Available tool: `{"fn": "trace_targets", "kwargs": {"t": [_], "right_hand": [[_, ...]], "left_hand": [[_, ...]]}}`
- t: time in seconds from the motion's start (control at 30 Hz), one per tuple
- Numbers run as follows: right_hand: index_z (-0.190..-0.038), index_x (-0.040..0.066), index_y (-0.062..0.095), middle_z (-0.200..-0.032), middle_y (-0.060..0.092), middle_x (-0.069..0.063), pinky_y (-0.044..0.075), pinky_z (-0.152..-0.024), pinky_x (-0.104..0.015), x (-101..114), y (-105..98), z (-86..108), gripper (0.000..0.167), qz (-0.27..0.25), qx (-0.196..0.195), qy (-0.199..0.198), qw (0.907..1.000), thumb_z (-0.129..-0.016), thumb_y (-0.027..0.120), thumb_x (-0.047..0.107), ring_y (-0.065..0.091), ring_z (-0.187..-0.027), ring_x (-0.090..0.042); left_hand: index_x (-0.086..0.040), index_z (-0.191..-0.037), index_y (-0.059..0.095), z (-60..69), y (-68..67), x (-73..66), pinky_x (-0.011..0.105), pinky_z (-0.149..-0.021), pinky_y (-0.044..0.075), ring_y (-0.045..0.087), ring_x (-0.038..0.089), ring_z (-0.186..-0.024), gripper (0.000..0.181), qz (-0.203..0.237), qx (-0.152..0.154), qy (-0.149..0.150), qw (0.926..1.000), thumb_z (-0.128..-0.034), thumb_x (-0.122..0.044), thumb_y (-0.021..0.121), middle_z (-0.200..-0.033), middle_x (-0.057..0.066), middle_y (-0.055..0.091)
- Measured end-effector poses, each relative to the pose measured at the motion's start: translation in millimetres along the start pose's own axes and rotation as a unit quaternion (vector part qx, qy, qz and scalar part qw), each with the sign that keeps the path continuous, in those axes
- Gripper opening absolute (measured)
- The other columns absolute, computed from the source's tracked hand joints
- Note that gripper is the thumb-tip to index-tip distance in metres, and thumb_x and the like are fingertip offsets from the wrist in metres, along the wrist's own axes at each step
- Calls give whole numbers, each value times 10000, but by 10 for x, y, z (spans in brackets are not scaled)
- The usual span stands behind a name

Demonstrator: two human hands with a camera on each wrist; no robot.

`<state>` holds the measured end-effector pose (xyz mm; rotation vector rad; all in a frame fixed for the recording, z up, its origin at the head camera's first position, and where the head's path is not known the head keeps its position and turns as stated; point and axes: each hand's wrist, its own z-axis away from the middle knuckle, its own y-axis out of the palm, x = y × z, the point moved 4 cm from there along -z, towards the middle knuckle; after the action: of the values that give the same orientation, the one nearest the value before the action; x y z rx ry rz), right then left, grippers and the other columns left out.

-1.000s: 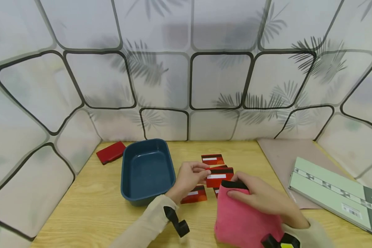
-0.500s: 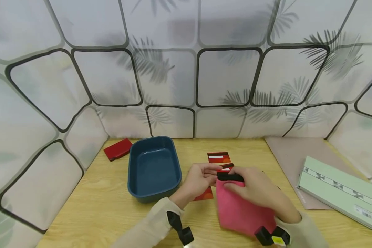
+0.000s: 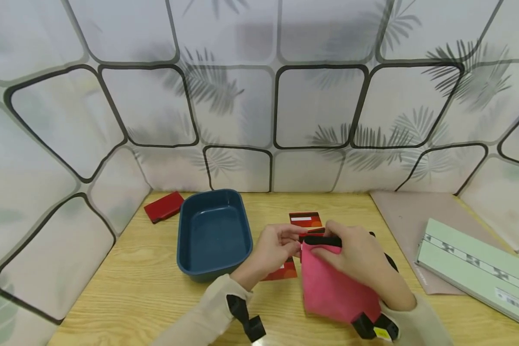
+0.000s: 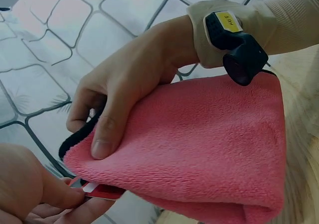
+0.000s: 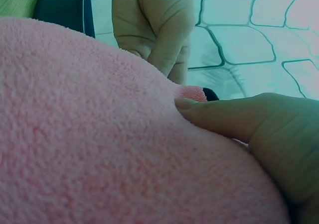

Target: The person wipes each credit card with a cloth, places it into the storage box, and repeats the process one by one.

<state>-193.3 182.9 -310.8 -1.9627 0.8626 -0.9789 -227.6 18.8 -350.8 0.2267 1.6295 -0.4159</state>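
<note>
My left hand (image 3: 268,250) pinches a red bank card (image 4: 105,191) with a white strip by its edge. Most of that card is hidden behind a folded pink cloth (image 3: 335,290) with a black edge. The fluffy cloth is gripped near its top edge by my right hand (image 3: 356,257), thumb on the near face and fingers behind. In the left wrist view the card touches or lies close under the cloth's lower edge; which, I cannot tell. Further red cards lie on the table: one behind the hands (image 3: 304,219) and one below my left hand (image 3: 284,271).
A dark blue plastic tub (image 3: 214,269) stands left of my hands. Beyond it lies a dark red flat case (image 3: 163,207). On the right, a pale green box file or folder (image 3: 471,269) rests partly on a beige sheet (image 3: 408,216). A patterned curtain (image 3: 242,105) encloses the table.
The card in my left hand, in plain sight a second ago, is now mostly behind the cloth. My right hand has brought the cloth's top edge up and across to it. The view has shifted slightly.
</note>
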Motion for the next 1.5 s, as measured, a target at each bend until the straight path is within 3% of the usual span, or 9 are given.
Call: {"fn": "trace_targets", "kwargs": {"t": [0.3, 0.47, 0.6, 0.83, 1.0, 1.17, 1.33, 1.5], "right_hand": [[-720, 216, 541, -558, 435, 116, 323, -465, -214, -136, -141, 22, 315, 61, -112, 181, 9998, -710, 847, 291, 382, -525, -53], [-760, 222, 581, -582, 469, 100, 325, -476, -246, -237, -215, 30, 273, 244, 97, 393, 9989, -735, 825, 342, 414, -562, -82], [-785, 213, 595, -588, 471, 93, 309, -470, -252, -305, -263, 39, 268, 353, 184, 437, 9983, -745, 815, 360, 415, -572, -90], [-805, 210, 596, -655, 570, 76, 348, -472, -272, -418, -353, 72, 273, 467, 411, 510, 9968, -749, 807, 374, 457, -582, -91], [-778, 244, 583, -688, 572, 111, 366, -529, -243, -445, -459, 113, 253, 285, 445, 285, 9982, -761, 800, 370, 465, -625, -58], [-783, 297, 601, -693, 559, 173, 389, -552, -209, -407, -537, 138, 211, -76, 277, -42, 9996, -760, 810, 321, 465, -644, -1], [-808, 331, 663, -713, 601, 228, 408, -546, -189, -290, -466, 133, 180, -73, -92, -459, 9989, -735, 828, 329, 491, -635, 49], [-818, 318, 686, -739, 612, 236, 437, -594, -201, -174, -342, 65, 131, -211, -99, -499, 9985, -767, 804, 344, 514, -670, 31]], "left_hand": [[39, -1185, 640, 13, -112, -36, 344, -763, 586, 658, 136, -763, 295, -168, 29, -71, 9998, -903, 82, 567, -1048, 198, 684], [40, -1181, 642, 19, -166, -36, 336, -756, 586, 661, 138, -725, 292, -179, 7, -22, 9998, -901, 78, 571, -1050, 219, 687], [40, -1180, 645, 13, -180, -37, 321, -739, 586, 677, 212, -719, 295, -150, -10, 18, 9999, -894, 79, 582, -1012, 213, 698], [-3, -1179, 666, 20, -217, -28, 331, -762, 584, 683, 162, -755, 293, -121, -205, -311, 9992, -897, 45, 598, -1019, 160, 712], [7, -1177, 666, 28, -219, -20, 341, -749, 590, 685, 143, -748, 303, 55, -230, -460, 9987, -882, 56, 616, -1021, 183, 707], [20, -1165, 663, 2, -180, -38, 355, -731, 593, 666, 127, -697, 297, 297, -131, -403, 9987, -880, 73, 601, -1017, 207, 684], [24, -1185, 654, 5, -141, -10, 334, -752, 589, 698, 166, -744, 299, 197, -73, -356, 9991, -891, 48, 611, -1041, 208, 701], [42, -1199, 640, -24, -109, -2, 340, -762, 588, 708, 188, -791, 301, 189, -37, -243, 9995, -900, 33, 610, -1053, 203, 704]]}}
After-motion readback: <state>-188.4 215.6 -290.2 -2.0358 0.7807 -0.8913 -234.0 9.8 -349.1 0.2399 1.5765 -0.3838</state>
